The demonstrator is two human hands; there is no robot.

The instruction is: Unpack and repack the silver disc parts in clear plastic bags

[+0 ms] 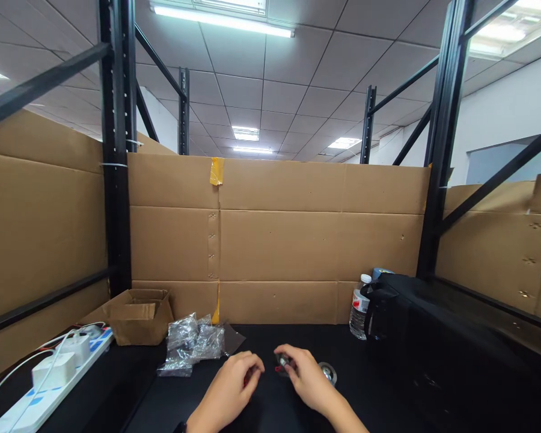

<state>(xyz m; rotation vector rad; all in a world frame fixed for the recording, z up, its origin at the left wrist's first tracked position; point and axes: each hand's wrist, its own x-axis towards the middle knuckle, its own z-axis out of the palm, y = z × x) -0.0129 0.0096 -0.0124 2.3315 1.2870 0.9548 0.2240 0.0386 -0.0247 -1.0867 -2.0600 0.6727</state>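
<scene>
My left hand (232, 385) is over the black tabletop (261, 415), its fingers curled in toward the thumb. A bit of red shows between those fingers; what it belongs to is hidden. Facing it, my right hand (307, 380) pinches a small dark-and-silver part (282, 359) with red at its lower edge, too small to name. Just right of that hand lies a round, clear or silvery ring-shaped piece (328, 373), partly covered by the wrist. The two hands are apart, with a narrow gap between them.
Crumpled clear plastic bags (192, 343) lie left of the hands, near an open cardboard box (139, 316). A white power strip (67, 385) with plugs runs along the left. On the right are a water bottle (359, 310) and a large black bag (433, 349). Cardboard walls (275, 246) enclose the table.
</scene>
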